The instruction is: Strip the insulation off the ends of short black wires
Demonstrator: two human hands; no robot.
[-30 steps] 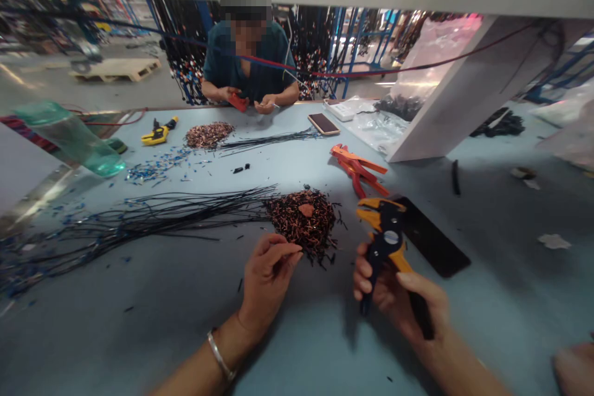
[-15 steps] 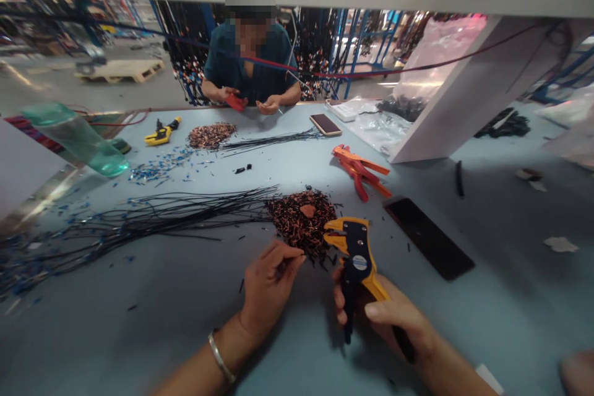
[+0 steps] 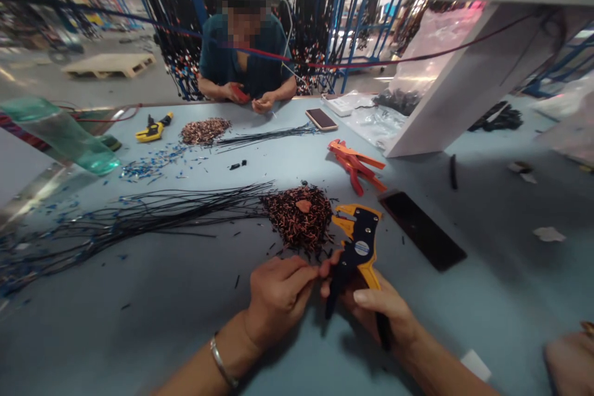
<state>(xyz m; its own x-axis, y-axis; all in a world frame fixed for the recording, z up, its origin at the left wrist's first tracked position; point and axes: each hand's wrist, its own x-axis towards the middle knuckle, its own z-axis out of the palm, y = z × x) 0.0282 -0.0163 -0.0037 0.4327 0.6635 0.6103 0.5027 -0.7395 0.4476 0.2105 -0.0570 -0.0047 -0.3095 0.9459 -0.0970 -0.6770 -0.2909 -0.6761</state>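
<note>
Wire stripper fills the right hand; left hand pinches, any contents indistinct.

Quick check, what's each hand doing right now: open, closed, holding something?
Left hand: closed in a pinch; whether it holds anything cannot be told.
Right hand: closed, holding the yellow-and-navy, pistol-shaped wire stripper.
</note>
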